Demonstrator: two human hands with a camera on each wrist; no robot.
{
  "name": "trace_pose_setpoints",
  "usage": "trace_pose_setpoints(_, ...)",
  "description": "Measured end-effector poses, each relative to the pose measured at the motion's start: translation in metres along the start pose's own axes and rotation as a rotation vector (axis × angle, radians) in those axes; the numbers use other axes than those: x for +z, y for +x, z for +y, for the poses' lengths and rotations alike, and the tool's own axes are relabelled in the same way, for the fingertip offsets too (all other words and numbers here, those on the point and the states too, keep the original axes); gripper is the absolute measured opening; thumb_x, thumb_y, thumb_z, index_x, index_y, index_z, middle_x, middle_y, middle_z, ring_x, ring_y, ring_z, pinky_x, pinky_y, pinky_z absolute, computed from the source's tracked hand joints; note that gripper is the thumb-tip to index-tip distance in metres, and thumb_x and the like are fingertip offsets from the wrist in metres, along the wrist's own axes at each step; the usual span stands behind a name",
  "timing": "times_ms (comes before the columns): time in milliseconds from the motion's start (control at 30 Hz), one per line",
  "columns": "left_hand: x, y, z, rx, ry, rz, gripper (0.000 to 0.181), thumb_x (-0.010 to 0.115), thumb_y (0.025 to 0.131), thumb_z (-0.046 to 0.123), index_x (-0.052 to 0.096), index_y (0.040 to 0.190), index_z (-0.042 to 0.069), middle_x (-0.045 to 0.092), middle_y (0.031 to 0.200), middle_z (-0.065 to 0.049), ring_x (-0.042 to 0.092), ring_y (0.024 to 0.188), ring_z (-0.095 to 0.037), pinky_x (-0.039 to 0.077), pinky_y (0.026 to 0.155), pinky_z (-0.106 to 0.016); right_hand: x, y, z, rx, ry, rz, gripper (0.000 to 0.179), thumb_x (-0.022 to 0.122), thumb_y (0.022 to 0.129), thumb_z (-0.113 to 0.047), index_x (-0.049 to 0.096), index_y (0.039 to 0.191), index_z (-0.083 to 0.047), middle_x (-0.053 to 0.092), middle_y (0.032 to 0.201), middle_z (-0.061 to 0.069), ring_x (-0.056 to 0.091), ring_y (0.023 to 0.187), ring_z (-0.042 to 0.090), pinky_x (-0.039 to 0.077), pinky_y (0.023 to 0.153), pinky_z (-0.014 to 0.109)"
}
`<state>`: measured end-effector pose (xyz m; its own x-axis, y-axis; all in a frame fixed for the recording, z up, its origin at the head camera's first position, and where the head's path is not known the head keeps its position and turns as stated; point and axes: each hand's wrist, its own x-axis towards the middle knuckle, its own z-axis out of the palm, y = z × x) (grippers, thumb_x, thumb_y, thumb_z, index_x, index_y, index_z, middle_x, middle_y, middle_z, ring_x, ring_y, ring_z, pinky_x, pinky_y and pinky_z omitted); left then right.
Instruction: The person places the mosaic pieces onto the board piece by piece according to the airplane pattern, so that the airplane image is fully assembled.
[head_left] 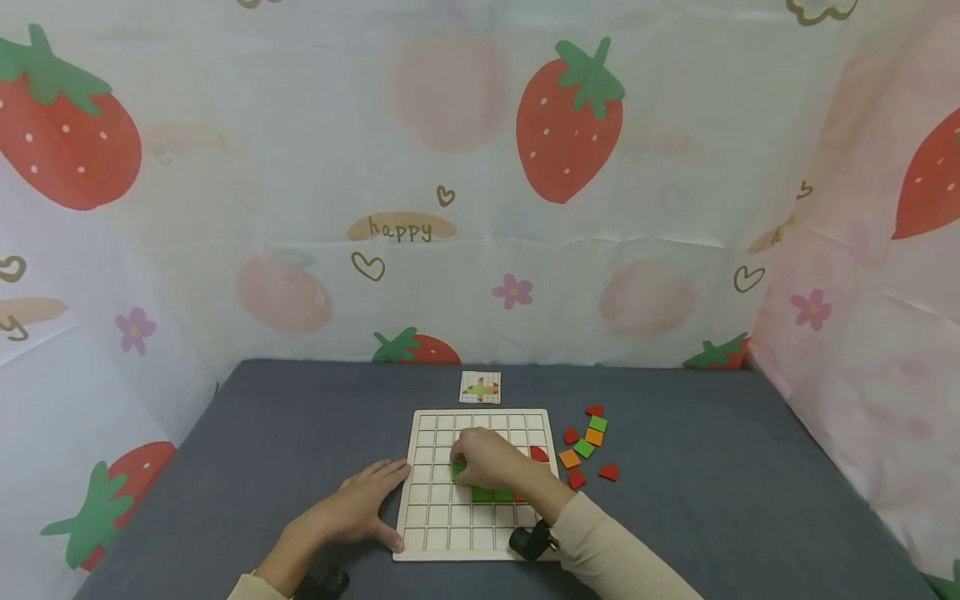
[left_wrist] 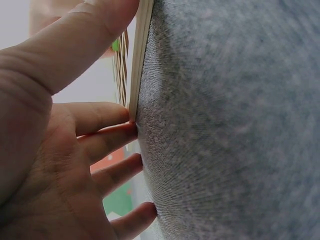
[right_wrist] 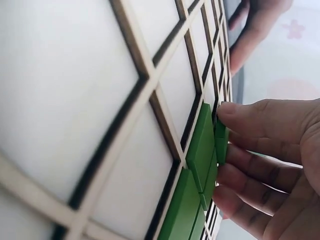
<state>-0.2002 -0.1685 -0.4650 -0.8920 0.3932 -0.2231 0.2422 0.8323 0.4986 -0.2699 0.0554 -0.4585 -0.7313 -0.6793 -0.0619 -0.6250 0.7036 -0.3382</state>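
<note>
A pale wooden grid board lies on the dark grey tabletop. My left hand is at its left side, fingers spread and fairly straight, with the thumb and index fingertip touching the board's edge. Over the middle of the grid, my right hand pinches a green tile between thumb and fingers, low against the board. Beside it, several green tiles sit in a row in the cells, with an orange piece partly under the right forearm. A red rounded piece sits farther right on the grid.
Right of the board lie loose pieces: orange squares, green squares and several red pieces. A small picture card with a coloured figure on a grid lies behind the board. Strawberry-print cloth surrounds the table's back and sides.
</note>
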Motion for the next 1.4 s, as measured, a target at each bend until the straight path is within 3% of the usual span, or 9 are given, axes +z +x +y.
trace_pose_setpoints(733,-0.0010,-0.0002,0.0007,-0.003,-0.007,-0.004,0.106,0.089,0.060,0.035,0.039,0.147,0.000,0.037,0.155,-0.017,0.027,0.145,-0.044,0.025,0.107,-0.071,0.0003,-0.0003,-0.0017,0.031,-0.039,0.000,0.012,0.076,0.081,-0.015,0.077,0.093,-0.013,0.072,0.089,-0.004,0.060,0.079,0.006,0.051,0.071,0.022)
trace_pose_setpoints(1100,0.0015,-0.0006,-0.0012,0.005,-0.001,0.004,0.105,0.089,0.060,0.035,0.040,0.146,-0.001,0.037,0.155,-0.017,0.027,0.145,-0.044,0.025,0.107,-0.071,0.0007,-0.0012,-0.0037,0.012,-0.078,0.016,0.006,0.076,0.080,-0.014,0.077,0.086,-0.013,0.071,0.080,-0.006,0.055,0.069,0.004,0.049,0.067,0.021)
trace_pose_setpoints(1400,-0.0001,-0.0008,-0.0009,0.004,-0.008,-0.001,0.105,0.089,0.061,0.035,0.040,0.147,-0.001,0.036,0.155,-0.017,0.026,0.145,-0.044,0.024,0.107,-0.070,-0.0009,-0.0004,-0.0042,0.033,-0.070,0.004,0.010,0.077,0.080,-0.017,0.078,0.090,-0.013,0.072,0.085,-0.005,0.059,0.075,0.005,0.051,0.071,0.023)
